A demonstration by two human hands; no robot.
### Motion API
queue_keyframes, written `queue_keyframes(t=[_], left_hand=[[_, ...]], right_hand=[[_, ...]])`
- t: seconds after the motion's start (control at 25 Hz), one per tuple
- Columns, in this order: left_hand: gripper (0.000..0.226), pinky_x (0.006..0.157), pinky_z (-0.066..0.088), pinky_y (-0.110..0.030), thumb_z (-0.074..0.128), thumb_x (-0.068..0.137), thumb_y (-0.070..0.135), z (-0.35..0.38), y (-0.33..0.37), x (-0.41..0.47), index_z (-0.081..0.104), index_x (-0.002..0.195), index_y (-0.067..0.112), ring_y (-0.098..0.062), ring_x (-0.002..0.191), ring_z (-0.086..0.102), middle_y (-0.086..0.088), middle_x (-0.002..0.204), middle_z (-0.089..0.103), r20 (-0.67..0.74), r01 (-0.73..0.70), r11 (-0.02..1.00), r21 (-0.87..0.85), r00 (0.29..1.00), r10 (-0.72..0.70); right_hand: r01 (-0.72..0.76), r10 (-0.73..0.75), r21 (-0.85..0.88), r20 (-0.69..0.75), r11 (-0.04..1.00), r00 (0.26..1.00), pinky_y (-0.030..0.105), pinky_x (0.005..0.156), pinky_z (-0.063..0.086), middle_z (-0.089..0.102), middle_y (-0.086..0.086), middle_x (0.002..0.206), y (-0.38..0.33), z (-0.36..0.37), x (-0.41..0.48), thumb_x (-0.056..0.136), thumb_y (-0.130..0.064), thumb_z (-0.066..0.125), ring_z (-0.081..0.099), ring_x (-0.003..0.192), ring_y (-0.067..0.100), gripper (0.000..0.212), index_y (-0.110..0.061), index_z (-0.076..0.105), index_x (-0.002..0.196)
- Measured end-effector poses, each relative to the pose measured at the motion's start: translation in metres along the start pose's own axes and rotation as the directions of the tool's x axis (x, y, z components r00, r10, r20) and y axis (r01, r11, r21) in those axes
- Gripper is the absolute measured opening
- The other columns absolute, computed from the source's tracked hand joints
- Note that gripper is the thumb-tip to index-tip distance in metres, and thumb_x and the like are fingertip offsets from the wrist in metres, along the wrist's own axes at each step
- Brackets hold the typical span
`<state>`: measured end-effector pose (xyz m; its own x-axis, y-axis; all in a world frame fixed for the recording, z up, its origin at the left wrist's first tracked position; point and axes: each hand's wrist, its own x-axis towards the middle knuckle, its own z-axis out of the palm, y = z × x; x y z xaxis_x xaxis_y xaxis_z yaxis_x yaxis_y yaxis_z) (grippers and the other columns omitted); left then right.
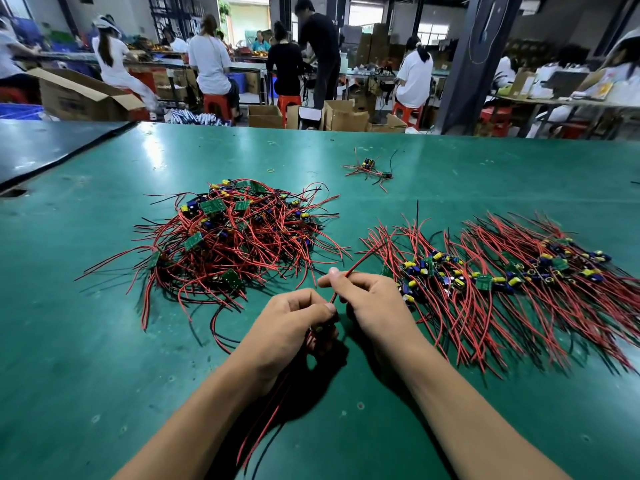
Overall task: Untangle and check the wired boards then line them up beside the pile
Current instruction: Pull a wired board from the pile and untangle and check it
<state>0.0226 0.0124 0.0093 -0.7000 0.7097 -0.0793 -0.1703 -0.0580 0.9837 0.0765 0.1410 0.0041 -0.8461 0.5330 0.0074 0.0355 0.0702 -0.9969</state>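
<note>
Nearest: two bare forearms reach in over the green matted tabletop (104,341). A loose bundle of red and black leads (273,410) trails from under the left wrist back toward the person and lies on the mat. Left hand (294,327): fingers curled into a fist around the upper end of those leads, thumb laid across the front; any board inside the fist is hidden. Right hand (372,303), just beside the left: thumb and forefinger pinch a single thin red wire (360,260), remaining fingers curled under. This wire starts beside the left thumb, passes through the pinch and slants up to the right, its free end in the air above the mat. Right of the hands: a laid-out row of wired boards (502,275), with blue and yellow components in a band across the middle and red and black leads fanned out on both sides. Its near-left end is just beside the right hand. Left of the row and a little farther off: a tangled heap of small green circuit boards with red and black wires (228,237), apart from the row. Beyond the heap: a small yellow rubber band (270,170) and a small separate cluster of wired boards (372,169), both well apart from it. Past the table's far edge: brown cardboard boxes (343,116), red plastic stools (216,103), and people (209,60) seated and standing at long benches, most with backs turned.
</note>
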Motion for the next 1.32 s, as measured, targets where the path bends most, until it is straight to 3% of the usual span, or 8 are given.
queue_keyframes(t=[0.12, 0.4, 0.56, 0.68, 0.84, 1.04, 1.16, 1.32], left_hand=[[0.019, 0.043, 0.039, -0.02, 0.057, 0.091, 0.002, 0.003, 0.001, 0.0, 0.056, 0.072, 0.005, -0.014, 0.044, 0.049, -0.004, 0.054, 0.056, 0.005, -0.015, 0.999, 0.039, 1.0, 0.015], [0.021, 0.049, 0.041, -0.024, 0.062, 0.092, 0.01, 0.007, -0.001, -0.006, 0.065, 0.074, 0.001, -0.018, 0.049, 0.049, -0.007, 0.057, 0.056, -0.021, -0.062, 0.975, 0.212, 0.997, 0.068], [0.025, 0.062, 0.04, -0.034, 0.061, 0.093, 0.014, 0.005, -0.002, -0.004, 0.067, 0.085, -0.009, -0.022, 0.062, 0.053, -0.016, 0.07, 0.063, -0.067, -0.093, 0.972, 0.215, 0.992, 0.109], [0.024, 0.062, 0.045, -0.03, 0.061, 0.092, 0.009, 0.003, -0.002, -0.005, 0.065, 0.084, -0.013, -0.018, 0.064, 0.058, -0.01, 0.078, 0.069, -0.054, -0.096, 0.976, 0.197, 0.993, 0.108], [0.022, 0.052, 0.037, -0.026, 0.064, 0.091, 0.009, 0.0, -0.001, -0.004, 0.062, 0.072, -0.001, -0.016, 0.049, 0.048, 0.002, 0.061, 0.061, -0.029, -0.056, 0.982, 0.18, 0.998, 0.062], [0.026, 0.048, 0.035, -0.024, 0.064, 0.09, 0.015, -0.001, 0.004, -0.006, 0.062, 0.064, 0.014, -0.016, 0.045, 0.047, -0.004, 0.053, 0.056, 0.023, -0.021, 0.985, 0.173, 1.0, 0.017], [0.026, 0.045, 0.037, -0.021, 0.064, 0.089, 0.016, 0.001, 0.006, -0.009, 0.062, 0.063, 0.015, -0.016, 0.045, 0.049, -0.007, 0.054, 0.059, 0.074, -0.011, 0.989, 0.148, 0.997, 0.0], [0.026, 0.047, 0.039, -0.021, 0.066, 0.089, 0.017, 0.0, 0.005, -0.012, 0.065, 0.063, 0.017, -0.017, 0.047, 0.051, -0.008, 0.056, 0.06, 0.129, -0.003, 0.986, 0.166, 0.992, -0.018]], right_hand=[[0.021, -0.034, -0.11, -0.113, 0.994, 0.993, 0.025, 0.053, 0.032, 0.05, -0.001, 0.059, 0.001, 0.0, 0.004, 0.097, -0.047, 0.061, 0.042, 0.053, 0.011, 0.036, -0.026, 0.08, 0.074], [-0.152, 0.181, 0.335, -0.057, 0.93, 0.982, 0.017, 0.037, 0.022, 0.04, -0.004, 0.058, -0.003, -0.008, 0.007, 0.101, -0.044, 0.054, 0.027, 0.037, 0.007, 0.053, -0.013, 0.075, 0.064], [-0.198, 0.159, 0.159, 0.232, 0.967, 0.96, 0.027, 0.056, 0.053, 0.072, 0.008, 0.076, -0.002, -0.001, -0.005, 0.094, -0.043, 0.065, 0.064, 0.06, 0.017, 0.031, -0.015, 0.079, 0.095], [-0.161, 0.144, 0.049, 0.249, 0.986, 0.958, 0.029, 0.069, 0.057, 0.078, 0.011, 0.088, -0.004, -0.003, -0.006, 0.096, -0.047, 0.06, 0.072, 0.077, 0.017, 0.034, -0.02, 0.08, 0.094], [-0.001, 0.018, -0.144, 0.117, 0.99, 0.993, 0.026, 0.059, 0.044, 0.073, 0.002, 0.069, -0.002, -0.007, -0.002, 0.097, -0.053, 0.056, 0.06, 0.059, 0.011, 0.042, -0.025, 0.081, 0.077], [0.08, -0.088, -0.298, -0.013, 0.951, 0.996, 0.024, 0.047, 0.026, 0.033, -0.004, 0.047, 0.003, -0.018, 0.009, 0.097, -0.062, 0.048, 0.033, 0.044, 0.01, 0.049, -0.028, 0.08, 0.081], [-0.049, 0.052, 0.033, -0.099, 0.998, 0.994, 0.02, 0.038, 0.023, 0.027, -0.003, 0.049, 0.001, -0.019, 0.013, 0.1, -0.058, 0.043, 0.024, 0.036, 0.008, 0.061, -0.012, 0.077, 0.08], [-0.248, 0.301, 0.577, 0.004, 0.778, 0.953, 0.018, 0.032, 0.021, 0.04, -0.003, 0.053, -0.01, -0.029, 0.016, 0.104, -0.049, 0.041, 0.022, 0.032, 0.004, 0.066, -0.01, 0.07, 0.06]])
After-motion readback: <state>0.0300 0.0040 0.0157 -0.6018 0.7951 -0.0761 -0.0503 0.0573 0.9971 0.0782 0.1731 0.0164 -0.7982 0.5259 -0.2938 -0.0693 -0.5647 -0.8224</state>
